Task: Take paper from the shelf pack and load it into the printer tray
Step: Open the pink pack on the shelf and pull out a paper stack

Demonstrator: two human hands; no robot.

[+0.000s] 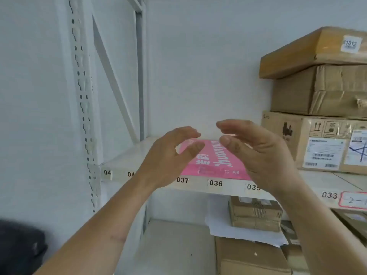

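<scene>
A pink pack of A4 paper (213, 159) with white lettering lies flat on the white shelf (127, 161), near its front edge above labels 037 to 035. My left hand (168, 157) hovers in front of the pack's left side, fingers curved and apart, holding nothing. My right hand (264, 153) is raised in front of the pack's right side, also curved and apart with nothing in it. Both hands partly hide the pack. Whether they touch it I cannot tell. No printer is in view.
Stacked cardboard boxes (317, 92) stand on the same shelf right of the pack. The lower shelf holds smaller boxes (255, 214) and white sheets (224, 227). A perforated white upright (83, 108) rises at the left. A dark object (19, 247) sits bottom left.
</scene>
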